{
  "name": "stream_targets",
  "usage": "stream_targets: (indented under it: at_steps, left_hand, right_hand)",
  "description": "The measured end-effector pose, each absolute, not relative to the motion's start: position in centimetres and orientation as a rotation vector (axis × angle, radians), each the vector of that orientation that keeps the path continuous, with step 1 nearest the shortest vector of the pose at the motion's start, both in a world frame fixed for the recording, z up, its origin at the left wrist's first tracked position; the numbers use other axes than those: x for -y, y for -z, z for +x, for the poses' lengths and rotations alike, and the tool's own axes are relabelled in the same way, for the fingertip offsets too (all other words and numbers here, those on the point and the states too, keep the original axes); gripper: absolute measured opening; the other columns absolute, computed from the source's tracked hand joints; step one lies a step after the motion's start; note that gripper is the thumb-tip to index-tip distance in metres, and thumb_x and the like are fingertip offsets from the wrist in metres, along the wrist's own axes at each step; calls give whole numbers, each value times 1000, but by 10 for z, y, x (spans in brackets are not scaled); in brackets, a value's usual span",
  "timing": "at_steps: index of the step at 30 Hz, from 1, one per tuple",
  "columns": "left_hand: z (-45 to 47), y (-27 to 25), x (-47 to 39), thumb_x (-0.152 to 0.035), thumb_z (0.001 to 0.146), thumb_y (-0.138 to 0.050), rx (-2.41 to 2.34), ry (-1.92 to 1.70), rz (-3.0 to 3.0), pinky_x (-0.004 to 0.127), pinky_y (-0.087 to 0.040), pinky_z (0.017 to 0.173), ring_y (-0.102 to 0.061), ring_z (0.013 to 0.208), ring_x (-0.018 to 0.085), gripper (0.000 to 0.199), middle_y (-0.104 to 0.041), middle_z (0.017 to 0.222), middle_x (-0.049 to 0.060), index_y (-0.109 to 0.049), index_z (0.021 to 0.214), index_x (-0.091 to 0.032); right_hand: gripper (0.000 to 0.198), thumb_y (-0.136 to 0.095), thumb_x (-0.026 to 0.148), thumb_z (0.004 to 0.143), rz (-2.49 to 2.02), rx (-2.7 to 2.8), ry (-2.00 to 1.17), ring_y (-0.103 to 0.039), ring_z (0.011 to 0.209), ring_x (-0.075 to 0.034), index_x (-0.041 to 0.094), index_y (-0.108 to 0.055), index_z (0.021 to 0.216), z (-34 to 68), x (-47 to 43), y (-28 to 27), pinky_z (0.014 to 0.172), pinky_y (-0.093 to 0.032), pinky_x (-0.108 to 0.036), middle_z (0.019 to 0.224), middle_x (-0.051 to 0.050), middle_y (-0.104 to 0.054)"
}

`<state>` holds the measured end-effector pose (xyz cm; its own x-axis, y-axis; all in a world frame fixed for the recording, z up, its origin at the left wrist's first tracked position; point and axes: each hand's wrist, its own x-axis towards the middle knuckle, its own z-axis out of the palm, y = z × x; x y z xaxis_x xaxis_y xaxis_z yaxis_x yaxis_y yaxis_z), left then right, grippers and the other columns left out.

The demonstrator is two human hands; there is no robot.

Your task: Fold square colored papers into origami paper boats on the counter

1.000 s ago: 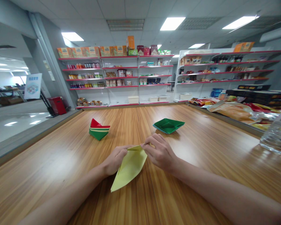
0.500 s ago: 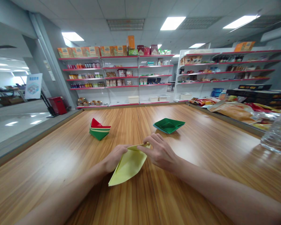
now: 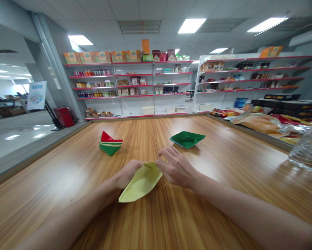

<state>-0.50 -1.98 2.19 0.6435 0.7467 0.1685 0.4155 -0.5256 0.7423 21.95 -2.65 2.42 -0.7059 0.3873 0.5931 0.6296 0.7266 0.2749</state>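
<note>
Between my hands is a piece of folded yellow paper, its pointed near end tipped toward me. My left hand grips its left edge, the thumb at the upper corner. At the far right corner, my right hand pinches the paper between thumb and fingers. Beyond my left hand sits a nested stack of folded paper boats in red, pale yellow and green. A dark green folded paper boat lies past my right hand, with a bluish layer beneath it.
The wooden table has a raised edge. A clear plastic bottle stands at the right. Snack packets and dark boxes lie beyond the right edge. Stocked shelves line the back, with a red bin at left.
The yellow paper's near tip has risen slightly and shifted left, and its inside shows a little more. Both hands keep their hold; the other paper boats stay put.
</note>
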Motion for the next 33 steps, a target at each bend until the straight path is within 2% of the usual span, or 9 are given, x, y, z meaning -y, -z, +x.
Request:
stream_targets:
  at_steps: [5,11,19,26,30,33]
  left_hand:
    - [-5,-21,18,-31,75,-44,-881,-598,2244,24,-29,52,-38,60,13,20,-44,63,0,-44,61,-17]
    - [-3,-25,21,-34,77,-39,-921,-617,2214,26,-28,52,-36,58,13,25,-39,58,-1,-43,59,-17]
    - [-5,-20,17,-32,75,-44,-899,-673,2192,25,-28,53,-36,57,13,23,-44,59,-1,-48,59,-17]
    - [-4,-19,19,-36,75,-42,-873,-619,1561,24,-30,47,-40,52,12,28,-50,59,2,-54,65,-13]
    - [-5,-14,17,-41,73,-42,-834,-620,1288,24,-33,46,-45,49,13,33,-52,57,3,-55,67,-12]
    - [-7,-6,14,-41,76,-44,-810,-679,1341,25,-37,51,-49,54,15,35,-55,61,4,-59,73,-10]
  right_hand:
    - [17,-47,2,76,-793,2502,620,-45,83,-23,15,-56,82,219,26,-26,71,-43,-36,91,-11,-53]
    - [23,-37,4,89,-722,2477,598,-47,77,-19,14,-56,81,218,18,-19,66,-45,-31,82,-8,-54]
    - [28,-33,9,94,-631,2405,495,-47,73,-17,14,-55,79,221,15,-16,65,-44,-30,77,-7,-54]
    - [25,-33,5,91,-625,2184,319,-49,83,-19,14,-55,98,226,12,-9,71,-47,-34,87,-8,-52]
    - [27,-32,4,89,-613,2070,290,-48,80,-19,16,-56,86,226,10,-6,68,-46,-33,83,-7,-48]
    - [21,-39,4,84,-623,2092,326,-48,81,-20,16,-56,83,227,14,-10,70,-44,-36,86,-9,-51]
